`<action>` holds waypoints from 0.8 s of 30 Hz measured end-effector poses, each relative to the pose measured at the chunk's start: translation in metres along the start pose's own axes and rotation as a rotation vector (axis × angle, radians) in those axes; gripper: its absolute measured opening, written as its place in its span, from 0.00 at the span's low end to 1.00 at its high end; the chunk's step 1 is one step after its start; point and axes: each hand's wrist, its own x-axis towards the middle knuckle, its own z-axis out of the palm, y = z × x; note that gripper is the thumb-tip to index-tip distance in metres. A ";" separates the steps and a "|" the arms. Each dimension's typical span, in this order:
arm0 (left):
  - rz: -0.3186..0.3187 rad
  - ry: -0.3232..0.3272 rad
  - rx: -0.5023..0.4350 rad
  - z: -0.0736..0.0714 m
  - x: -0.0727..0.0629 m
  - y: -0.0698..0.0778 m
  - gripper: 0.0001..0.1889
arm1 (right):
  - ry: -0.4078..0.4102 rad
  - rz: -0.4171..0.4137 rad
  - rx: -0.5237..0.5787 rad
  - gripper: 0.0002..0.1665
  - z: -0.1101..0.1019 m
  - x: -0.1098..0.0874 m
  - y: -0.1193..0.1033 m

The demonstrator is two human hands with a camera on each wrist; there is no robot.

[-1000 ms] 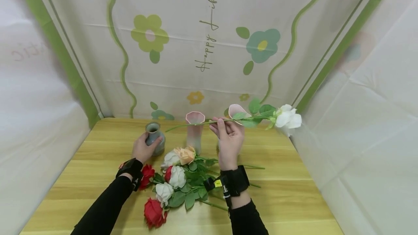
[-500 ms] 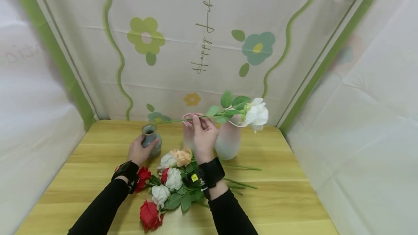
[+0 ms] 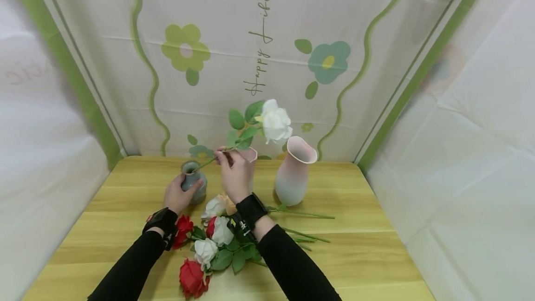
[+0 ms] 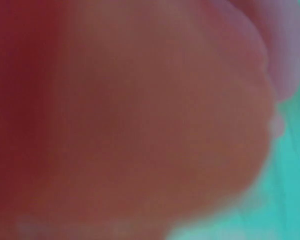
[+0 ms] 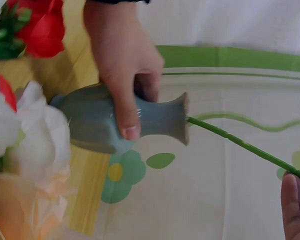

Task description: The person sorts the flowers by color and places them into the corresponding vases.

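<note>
My left hand (image 3: 179,195) grips a small grey-blue vase (image 3: 193,184) standing at the back left of the wooden table (image 3: 368,245). My right hand (image 3: 232,171) pinches the green stem of a white rose (image 3: 275,121) and holds it slanted, bloom up to the right. In the right wrist view the stem (image 5: 240,145) meets the mouth of the grey-blue vase (image 5: 90,125), with the left hand (image 5: 121,65) wrapped round its body. The left wrist view is a red blur.
A small pink vase (image 3: 250,155) stands behind my right hand, and a larger pink vase (image 3: 294,171) to its right. Several red, white and peach roses (image 3: 209,240) lie on the table near me. Cloth walls close in the back and sides.
My right hand has carried the white rose leftward and tilted it up, bringing the stem's end to the grey-blue vase's mouth. The left hand has stayed on the vase.
</note>
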 end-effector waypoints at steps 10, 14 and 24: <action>-0.009 0.009 0.009 -0.001 -0.003 0.000 0.28 | -0.259 -0.024 -0.348 0.10 0.032 0.007 0.007; -0.048 -0.029 0.032 -0.004 -0.002 0.001 0.29 | -0.339 -0.021 -0.455 0.08 0.045 0.012 0.011; -0.070 -0.085 0.042 -0.009 0.002 0.005 0.23 | -0.410 0.009 -0.492 0.08 0.063 0.013 0.024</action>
